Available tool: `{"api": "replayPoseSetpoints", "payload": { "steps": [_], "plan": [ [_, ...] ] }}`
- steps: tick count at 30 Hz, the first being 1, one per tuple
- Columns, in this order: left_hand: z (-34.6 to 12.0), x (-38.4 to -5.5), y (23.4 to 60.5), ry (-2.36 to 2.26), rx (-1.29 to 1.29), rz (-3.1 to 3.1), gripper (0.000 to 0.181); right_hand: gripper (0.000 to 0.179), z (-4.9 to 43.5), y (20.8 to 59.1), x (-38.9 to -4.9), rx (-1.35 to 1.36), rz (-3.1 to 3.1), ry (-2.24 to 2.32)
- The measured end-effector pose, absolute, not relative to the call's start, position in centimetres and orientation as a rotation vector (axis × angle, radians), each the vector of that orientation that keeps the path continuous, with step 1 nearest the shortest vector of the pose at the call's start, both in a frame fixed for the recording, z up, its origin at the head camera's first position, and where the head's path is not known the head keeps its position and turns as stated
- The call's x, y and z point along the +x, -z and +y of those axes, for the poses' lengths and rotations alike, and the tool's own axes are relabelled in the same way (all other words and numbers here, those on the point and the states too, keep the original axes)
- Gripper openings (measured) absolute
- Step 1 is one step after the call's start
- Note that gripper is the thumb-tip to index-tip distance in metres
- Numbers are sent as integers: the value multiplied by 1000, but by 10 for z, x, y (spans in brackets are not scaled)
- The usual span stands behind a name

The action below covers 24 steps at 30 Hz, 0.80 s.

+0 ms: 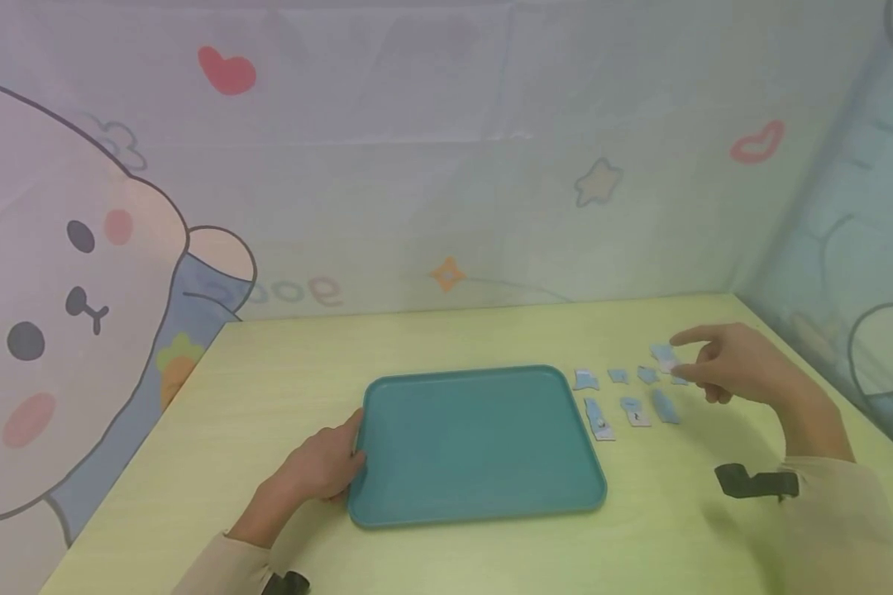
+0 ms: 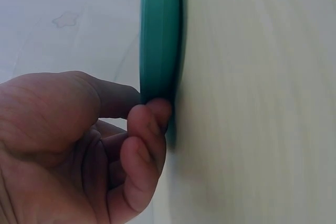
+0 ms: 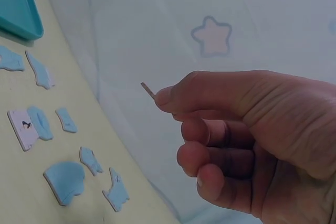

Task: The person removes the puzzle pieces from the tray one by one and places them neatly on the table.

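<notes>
At its left edge the teal tray [image 1: 479, 446] is gripped by my left hand [image 1: 320, 461]. In the left wrist view the thumb lies against the tray wall [image 2: 159, 35] and the fingers curl at its underside. My right hand [image 1: 744, 364] pinches a light blue and white puzzle piece [image 1: 665, 357] above the table. The right wrist view shows this piece [image 3: 147, 90] thin and nearly edge-on, between thumb and forefinger. Several flat, irregular puzzle pieces lie right of the tray, among them a long one [image 1: 599, 420] and one with a small dark print [image 1: 635, 411].
The pale yellow table [image 1: 283, 355] reaches back to a hanging cloth [image 1: 417, 165] printed with hearts, stars and a bear. Another cloth panel [image 1: 863, 248] runs along the right side. Loose pieces, such as a rounded blue one [image 3: 65, 179], lie below my right hand.
</notes>
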<state>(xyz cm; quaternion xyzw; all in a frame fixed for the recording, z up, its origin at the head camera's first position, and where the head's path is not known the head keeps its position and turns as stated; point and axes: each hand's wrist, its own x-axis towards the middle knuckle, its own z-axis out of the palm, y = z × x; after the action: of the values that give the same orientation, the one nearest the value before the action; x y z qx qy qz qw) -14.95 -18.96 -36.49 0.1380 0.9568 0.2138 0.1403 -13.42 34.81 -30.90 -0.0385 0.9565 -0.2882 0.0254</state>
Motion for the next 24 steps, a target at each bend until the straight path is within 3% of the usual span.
{"api": "replayPoseSetpoints", "payload": {
  "steps": [24],
  "plan": [
    [-190,-149,366,-644,420,2754,67,60,385,342,-133,-53,2830,932]
  ]
}}
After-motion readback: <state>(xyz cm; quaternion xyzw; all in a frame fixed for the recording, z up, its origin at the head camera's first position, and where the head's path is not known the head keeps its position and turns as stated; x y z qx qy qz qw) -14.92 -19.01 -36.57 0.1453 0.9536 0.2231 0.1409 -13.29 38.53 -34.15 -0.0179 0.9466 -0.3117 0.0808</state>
